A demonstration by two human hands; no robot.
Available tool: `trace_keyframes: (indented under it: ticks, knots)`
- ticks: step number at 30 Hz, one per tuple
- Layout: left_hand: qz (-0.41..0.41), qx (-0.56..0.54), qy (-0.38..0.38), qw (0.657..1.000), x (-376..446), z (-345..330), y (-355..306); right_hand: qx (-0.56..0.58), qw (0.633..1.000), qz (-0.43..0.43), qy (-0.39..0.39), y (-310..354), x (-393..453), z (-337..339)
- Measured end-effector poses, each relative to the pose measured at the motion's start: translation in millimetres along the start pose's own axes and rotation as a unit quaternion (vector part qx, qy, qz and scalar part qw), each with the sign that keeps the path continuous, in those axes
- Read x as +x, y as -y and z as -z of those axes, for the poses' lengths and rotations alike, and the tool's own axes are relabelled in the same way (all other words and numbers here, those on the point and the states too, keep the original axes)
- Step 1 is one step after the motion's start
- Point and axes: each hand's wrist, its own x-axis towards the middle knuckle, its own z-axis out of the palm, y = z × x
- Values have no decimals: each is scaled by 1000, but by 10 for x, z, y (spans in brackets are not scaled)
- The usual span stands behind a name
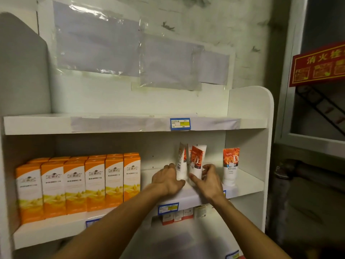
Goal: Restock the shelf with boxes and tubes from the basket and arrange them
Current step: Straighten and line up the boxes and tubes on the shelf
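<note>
A: Where were the tubes?

B: Two white-and-orange tubes stood upright on the middle shelf [248, 186], right of centre, close together. The left tube [181, 161] was turned edge-on; the right tube [197, 161] faced forward. A third tube [230, 165] stood alone nearer the shelf's right end.

A: And the hands?

B: The left hand [166, 181] had its fingers curled round the left tube's base, thumb along the shelf. The right hand [210, 181] was loosely spread, its thumb on the front of the right tube and its fingers bent behind it, so it seemed to hold that one lightly.

A: What else?

B: Orange boxes [78, 184] filled the shelf's left half in rows. Blue price labels [180, 124] sat on the shelf edges, small red-and-white boxes [177, 215] stood on the shelf below, taped paper [97, 43] covered the wall, and a red sign [319, 66] hung to the right.
</note>
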Motion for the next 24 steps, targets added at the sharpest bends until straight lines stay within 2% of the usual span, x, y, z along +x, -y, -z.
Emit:
trace_keyframes:
  ticks: [4,8,13,18,21,24]
  knots:
    - [75,-146,-31,986,223,-303,12,-15,1000,-9,-8,-112,109,-45]
    - [89,-227,-39,969,500,-452,-13,-20,1000,2,-10,-144,156,-60]
    - [108,-268,-43,956,753,-513,-61,-8,1000,15,-15,-202,169,-59]
    - [92,-279,-45,955,714,-512,-35,-9,1000,21,-4,-197,162,-53]
    - [103,-362,-51,925,605,-475,41,-17,1000,26,-5,-206,160,-45]
    - [105,-419,-23,902,380,-355,107,-19,1000,23,-1,-180,159,-24]
